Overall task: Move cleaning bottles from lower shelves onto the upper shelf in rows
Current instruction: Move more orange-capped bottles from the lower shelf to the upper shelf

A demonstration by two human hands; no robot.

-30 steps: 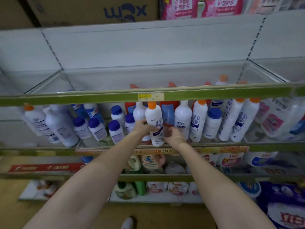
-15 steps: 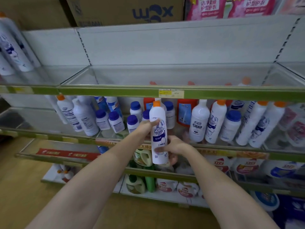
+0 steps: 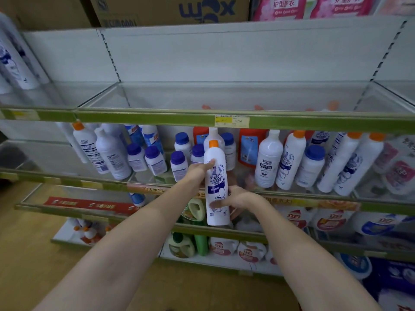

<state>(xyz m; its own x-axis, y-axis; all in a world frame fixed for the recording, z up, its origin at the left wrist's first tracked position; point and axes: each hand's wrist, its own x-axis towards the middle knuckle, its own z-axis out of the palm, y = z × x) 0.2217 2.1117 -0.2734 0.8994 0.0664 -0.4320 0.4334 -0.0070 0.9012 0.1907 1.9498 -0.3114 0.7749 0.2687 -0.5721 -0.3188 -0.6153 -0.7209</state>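
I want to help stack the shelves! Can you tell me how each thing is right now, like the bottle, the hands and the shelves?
Orange-capped white bottle: upright, capped, held in front of the lower shelf.
Left hand: grips the bottle's upper part.
Right hand: grips the bottle near its bottom.
Upper shelf: no bottles on the middle section.
Lower shelf: crowded with capped bottles, several leaning.
Blue-capped small bottles: capped, tilted.

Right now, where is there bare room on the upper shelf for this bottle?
The upper shelf is bare across its middle bay, from the left divider to the right one, behind the price tag. Both hands hold the orange-capped bottle upright. The shelf below is crowded with bottles, leaving little room to pass a hand.
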